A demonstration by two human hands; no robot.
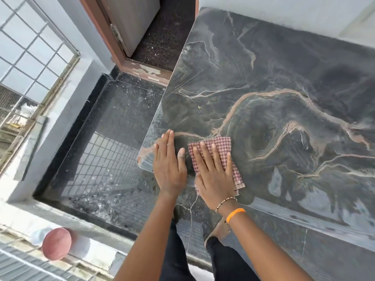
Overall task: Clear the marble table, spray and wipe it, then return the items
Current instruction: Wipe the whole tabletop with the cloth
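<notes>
Right hand flat, fingers spread, pressing checked cloth onto marble table (wiping pressure); left hand flat, bracing near corner.

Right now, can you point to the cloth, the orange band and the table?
cloth [220,145], head view, its checked top part.
orange band [235,213], head view, on the right wrist.
table [284,78], head view, bare marble top.

Your arms: both bare to the frame's edge, no sleeves showing.
Your left hand: no ring, band or watch.
Your right hand: bare fingers.
Your right wrist: a thin beaded bracelet, then a plain orange band behind it.
Your legs: black trousers.
Your foot: bare.
</notes>
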